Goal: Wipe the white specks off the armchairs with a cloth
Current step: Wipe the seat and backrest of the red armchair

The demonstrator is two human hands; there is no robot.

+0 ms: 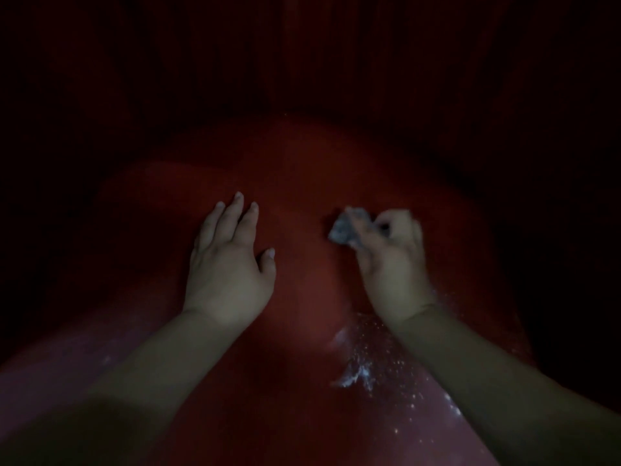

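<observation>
Resting flat, fingers spread, left hand [228, 264] on smooth, rounded red armchair [302, 163] seat. Gripping crumpled grey cloth [349, 227] against seat, right hand [393, 260] curled, blurred. Powdery white specks [366, 364] scattered near right forearm.

Red armchair seat [302, 183]: open, unobstructed surface in the gap between the left hand [228, 264], lying flat with fingers spread, and the right hand [393, 260], which grips a crumpled cloth [347, 227]; the same bare surface runs on beyond both hands toward the dark back of the chair. Near edge: both forearms cross the seat and take up the left and right approaches, with white specks [369, 361] lying between them, close beside the right forearm. Surroundings too dark to judge for clearance.
</observation>
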